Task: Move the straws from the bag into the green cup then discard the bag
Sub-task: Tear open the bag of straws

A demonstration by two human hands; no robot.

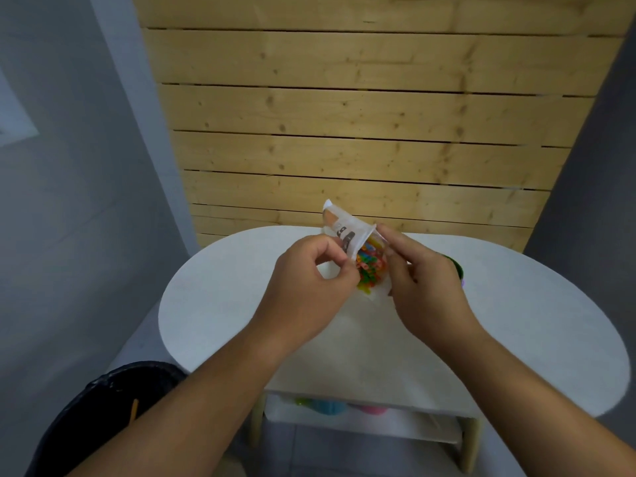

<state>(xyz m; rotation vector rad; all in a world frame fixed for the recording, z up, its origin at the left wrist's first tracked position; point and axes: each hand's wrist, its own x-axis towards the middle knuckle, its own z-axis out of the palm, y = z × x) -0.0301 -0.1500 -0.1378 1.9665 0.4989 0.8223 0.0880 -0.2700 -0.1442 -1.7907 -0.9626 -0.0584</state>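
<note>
Our left forearm (192,401) and right forearm (537,383) reach in from the bottom corners and converge above the middle of the white table (223,304). We hold our left hand (309,284) knuckles up, with the fingers curled in and the thumb and forefinger pinching the near left edge of the bag (347,228). Our right hand (426,287) mirrors it, with thumb and fingertips pinching the opposite lip, so the bag's mouth gapes towards us between the two hands. The bag is lifted off the tabletop and tilts away, its far corner pointing at the wooden slat wall (344,115). Inside it we see the straws (370,266), a bright mixed bundle just between our thumbs.

Only a sliver of the green cup (456,265) shows, past the knuckles of our right hand on the table's right half; we cannot tell how close it stands to the bag.

Bare tabletop spreads wide to the left of our hands, and its rounded rim curves down towards us on both sides. A black-lined bin (103,407) sits on the floor beside the table's near left edge, under our left forearm. Below the tabletop a shelf (361,425) holds blurred coloured items
</note>
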